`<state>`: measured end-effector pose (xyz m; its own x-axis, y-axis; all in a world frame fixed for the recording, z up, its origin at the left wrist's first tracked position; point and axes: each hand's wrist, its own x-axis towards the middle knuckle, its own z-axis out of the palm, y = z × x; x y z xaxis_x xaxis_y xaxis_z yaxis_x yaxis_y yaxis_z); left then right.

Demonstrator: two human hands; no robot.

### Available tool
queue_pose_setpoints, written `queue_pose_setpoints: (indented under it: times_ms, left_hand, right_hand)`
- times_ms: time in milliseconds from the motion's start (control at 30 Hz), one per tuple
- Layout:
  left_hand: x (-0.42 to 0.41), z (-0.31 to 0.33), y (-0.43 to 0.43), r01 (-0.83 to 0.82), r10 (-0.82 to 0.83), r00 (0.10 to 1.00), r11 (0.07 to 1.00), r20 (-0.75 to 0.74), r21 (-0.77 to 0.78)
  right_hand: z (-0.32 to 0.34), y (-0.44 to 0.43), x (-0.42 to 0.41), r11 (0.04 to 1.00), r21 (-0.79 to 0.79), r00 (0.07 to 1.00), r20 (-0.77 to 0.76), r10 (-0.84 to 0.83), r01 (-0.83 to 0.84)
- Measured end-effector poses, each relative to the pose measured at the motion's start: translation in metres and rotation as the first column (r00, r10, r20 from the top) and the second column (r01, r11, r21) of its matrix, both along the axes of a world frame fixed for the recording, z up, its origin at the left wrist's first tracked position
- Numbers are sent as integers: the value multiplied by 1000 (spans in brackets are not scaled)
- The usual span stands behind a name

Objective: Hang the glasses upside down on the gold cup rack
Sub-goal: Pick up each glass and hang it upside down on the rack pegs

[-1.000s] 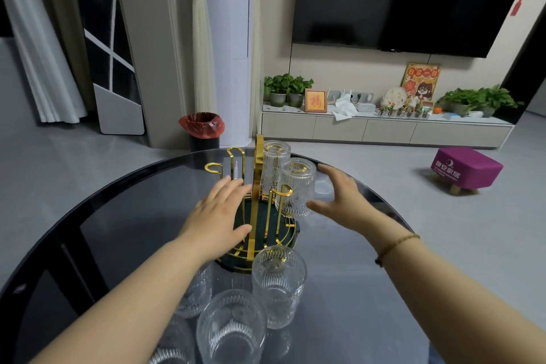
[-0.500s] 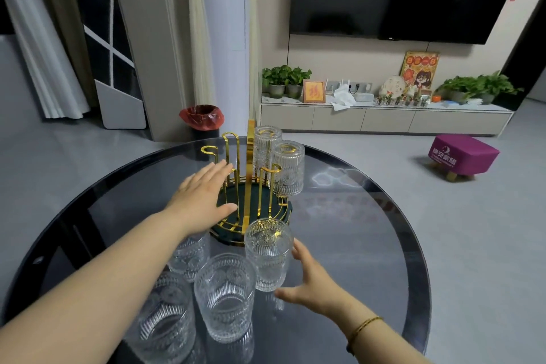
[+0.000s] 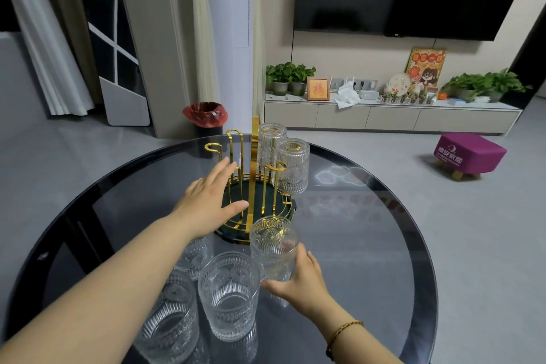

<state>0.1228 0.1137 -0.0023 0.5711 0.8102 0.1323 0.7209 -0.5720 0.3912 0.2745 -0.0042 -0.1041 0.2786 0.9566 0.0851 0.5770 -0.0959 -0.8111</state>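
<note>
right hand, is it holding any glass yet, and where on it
The right hand wraps the lower side wall of the upright glass nearest the gold rack. The left hand rests open against the rack and holds no glass.

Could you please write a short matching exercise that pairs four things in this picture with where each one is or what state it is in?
Things:
1. left hand
2. right hand
3. two hung glasses
4. purple stool

Places or states:
A. upside down on the gold rack
B. on the floor beyond the round glass table
C. spread flat against the rack, holding nothing
D. closing around the upright glass nearest the rack

Pairs: 1-C, 2-D, 3-A, 4-B
</note>
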Motion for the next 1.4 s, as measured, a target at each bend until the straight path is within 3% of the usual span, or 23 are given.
queue_pose_setpoints:
  times_ms: [233, 333, 633, 733, 933, 1100, 1200, 1400]
  left_hand:
    - [-2, 1, -2, 15, -15, 1000, 1000, 9, -6]
    - [-3, 1, 0, 15, -15, 1000, 1000, 5, -5]
    - [-2, -2, 3, 24, -24, 1000, 1000, 8, 7]
    - [-4, -2, 5, 36, -36, 999, 999, 6, 11]
    - [-7, -2, 6, 67, -67, 998, 998, 9, 12]
    - [-9, 0, 8, 85, -84, 995, 996, 49, -10]
    - [-9, 0, 9, 93, -92, 994, 996, 66, -17]
    - [-8, -2, 12, 104, -102, 992, 994, 74, -22]
  right_hand:
    - [1, -12, 5, 980, 158, 958, -276, -72, 119]
    - [13, -15, 17, 951, 254, 946, -312, -92, 176]
    - [90, -17, 62, 916, 360, 979, -163, -124, 176]
    - [124, -10, 71, 933, 353, 997, -4, -77, 73]
    - [169, 18, 67, 956, 265, 948, 316, 37, -126]
    - [183, 53, 50, 961, 99, 832, 529, 167, -256]
    - [179, 71, 41, 967, -4, 782, 587, 208, -253]
    - [153, 85, 29, 964, -139, 770, 581, 264, -226]
